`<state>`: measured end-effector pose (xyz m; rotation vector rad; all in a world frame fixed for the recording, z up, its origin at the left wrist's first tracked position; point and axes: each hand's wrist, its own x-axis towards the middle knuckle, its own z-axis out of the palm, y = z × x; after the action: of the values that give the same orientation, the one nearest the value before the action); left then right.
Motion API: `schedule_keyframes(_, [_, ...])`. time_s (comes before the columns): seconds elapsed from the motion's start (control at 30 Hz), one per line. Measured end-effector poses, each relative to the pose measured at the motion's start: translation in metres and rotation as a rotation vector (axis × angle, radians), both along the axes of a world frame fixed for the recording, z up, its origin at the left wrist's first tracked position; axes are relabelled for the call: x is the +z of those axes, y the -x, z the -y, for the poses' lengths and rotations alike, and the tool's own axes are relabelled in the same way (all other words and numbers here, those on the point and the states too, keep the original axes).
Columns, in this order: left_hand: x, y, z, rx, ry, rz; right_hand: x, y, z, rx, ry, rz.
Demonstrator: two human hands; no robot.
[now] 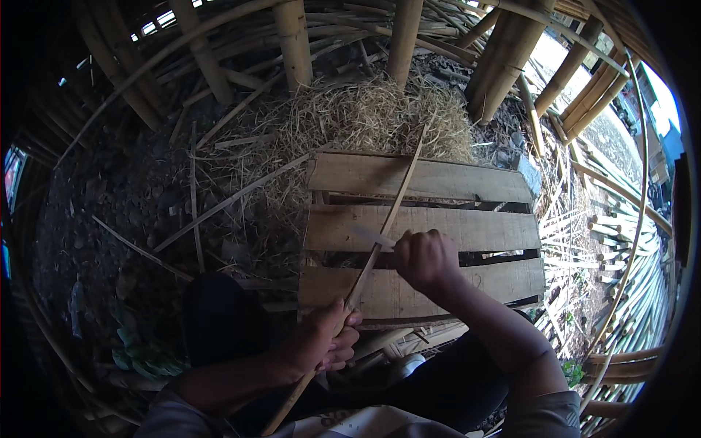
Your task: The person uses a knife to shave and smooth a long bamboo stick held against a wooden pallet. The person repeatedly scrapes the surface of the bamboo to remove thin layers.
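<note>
1. Long thin bamboo strip [380,241], running on a diagonal from lower left near the lap up to the upper right, far tip reaching over the straw pile [365,117].
2. Long axis tilted a little right of straight ahead; near end low by the knees, far end pointing away from the body.
3. Left hand [328,339] clenched round the lower part of the strip, fingers wrapped, thumb on top.
4. Right hand [426,259] closed in a fist on a knife handle, pale blade [372,236] sticking out to the left and lying across the strip, touching it about midway.
5. Blade roughly crosswise to the strip's length.
6. Under the strip: a wooden pallet [467,230] of three broad slats with dark gaps between, set on the ground.
7. Beyond the pallet: dry straw, loose bamboo slivers [219,204] scattered over dark earth.
8. Thick upright bamboo poles [292,44] at the far edge; stacked bamboo canes [628,292] off to the right.
</note>
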<state>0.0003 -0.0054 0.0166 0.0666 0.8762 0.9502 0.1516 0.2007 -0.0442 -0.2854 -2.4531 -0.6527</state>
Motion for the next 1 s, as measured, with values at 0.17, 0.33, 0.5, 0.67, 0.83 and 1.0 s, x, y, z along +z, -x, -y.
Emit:
schedule_keyframes(0.17, [-0.003,-0.001,0.003,-0.001,-0.001,-0.104,0.016,-0.002,0.034,0.175,0.275,-0.007])
schedule_keyframes(0.33, [0.001,-0.003,0.005,-0.013,0.003,-0.175,0.013,0.011,-0.002,0.093,0.065,-0.056])
schedule_keyframes(0.5, [0.000,-0.008,0.004,-0.037,-0.015,-0.354,0.024,0.000,0.043,0.206,0.258,-0.003])
schedule_keyframes(0.67, [0.005,-0.008,0.005,-0.053,-0.026,-0.438,0.016,-0.002,-0.005,0.058,0.155,0.086])
schedule_keyframes(0.83, [-0.002,-0.009,0.001,-0.047,-0.028,-0.514,0.017,0.000,0.010,0.214,0.302,0.003])
schedule_keyframes(1.0, [-0.012,-0.008,0.002,-0.123,-0.048,-0.736,0.020,-0.008,0.037,0.199,0.384,0.066])
